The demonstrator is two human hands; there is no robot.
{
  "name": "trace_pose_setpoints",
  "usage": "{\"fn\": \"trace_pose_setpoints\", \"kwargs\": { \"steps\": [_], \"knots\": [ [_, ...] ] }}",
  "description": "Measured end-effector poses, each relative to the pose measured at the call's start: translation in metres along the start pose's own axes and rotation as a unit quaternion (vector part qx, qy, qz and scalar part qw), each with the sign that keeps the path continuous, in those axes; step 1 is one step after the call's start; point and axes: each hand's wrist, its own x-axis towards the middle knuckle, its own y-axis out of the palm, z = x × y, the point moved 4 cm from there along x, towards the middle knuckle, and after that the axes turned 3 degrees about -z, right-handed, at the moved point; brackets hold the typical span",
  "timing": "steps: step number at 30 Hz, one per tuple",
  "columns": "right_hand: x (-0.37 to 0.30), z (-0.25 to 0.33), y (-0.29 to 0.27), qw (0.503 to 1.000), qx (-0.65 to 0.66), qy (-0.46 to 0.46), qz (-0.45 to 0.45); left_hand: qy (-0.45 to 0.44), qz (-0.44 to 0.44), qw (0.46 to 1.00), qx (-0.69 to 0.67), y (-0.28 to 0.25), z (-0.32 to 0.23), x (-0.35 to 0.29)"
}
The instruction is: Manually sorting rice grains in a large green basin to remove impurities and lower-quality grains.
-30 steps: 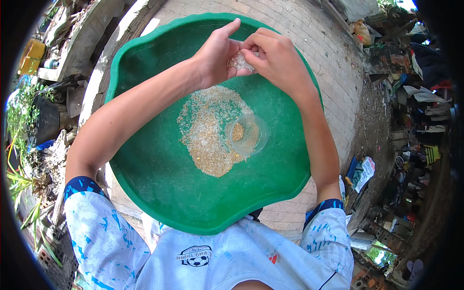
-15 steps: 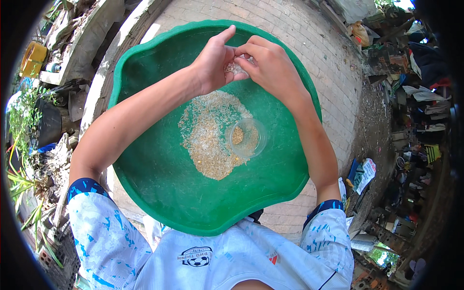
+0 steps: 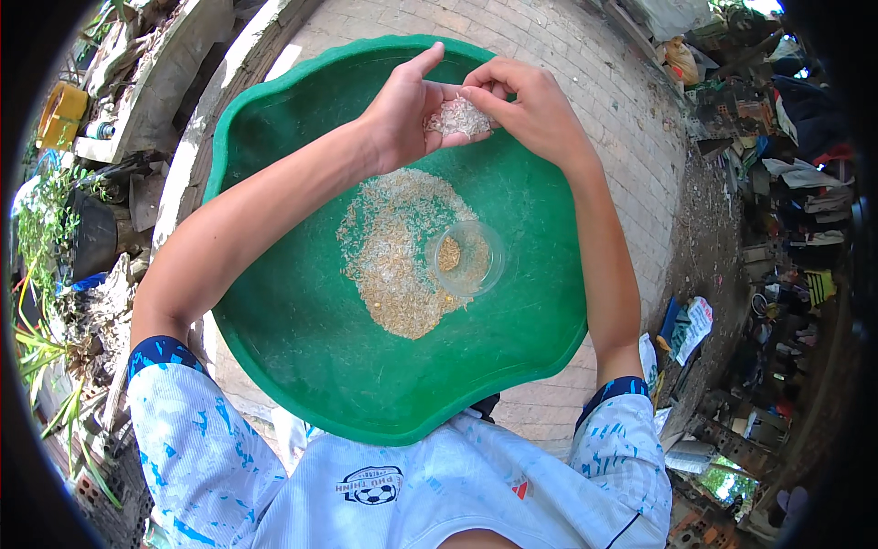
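Over the far part of a wide green basin (image 3: 311, 375), my left hand (image 3: 409, 117) is cupped palm up around a small heap of whitish rice grains (image 3: 459, 117), thumb stretched away. My right hand (image 3: 523, 102) reaches in from the other side with thumb and forefinger pinched at the heap's far edge; whatever is between those fingertips is too small to make out. Below the hands, a patch of mixed white and golden-brown grain (image 3: 395, 265) covers the basin's floor. A clear plastic cup (image 3: 492, 265) stands at its right side, with some golden-brown grains (image 3: 449, 254) inside.
Brick paving (image 3: 631, 174) surrounds the basin. Along the left run a concrete ledge (image 3: 187, 165), plants (image 3: 46, 215) and a yellow container (image 3: 62, 114). Cluttered household things and a blue-and-white packet (image 3: 692, 329) lie on the ground to the right.
My right hand has drawn a little to the right and up, uncovering more of the rice in my left palm. The left hand, cup and grain patch stay nearly in place.
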Motion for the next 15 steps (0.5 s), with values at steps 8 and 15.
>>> {"fn": "trace_pose_setpoints", "kwargs": {
  "steps": [8,15],
  "knots": [
    [0.002,-0.01,0.003,0.994,0.104,0.025,-0.011,-0.009,0.016,0.999,-0.041,0.007,-0.003,-0.008],
    [0.0,-0.007,-0.004,0.996,0.072,0.052,0.007,-0.001,0.018,1.0,-0.021,0.012,-0.005,-0.01]
  ]
}}
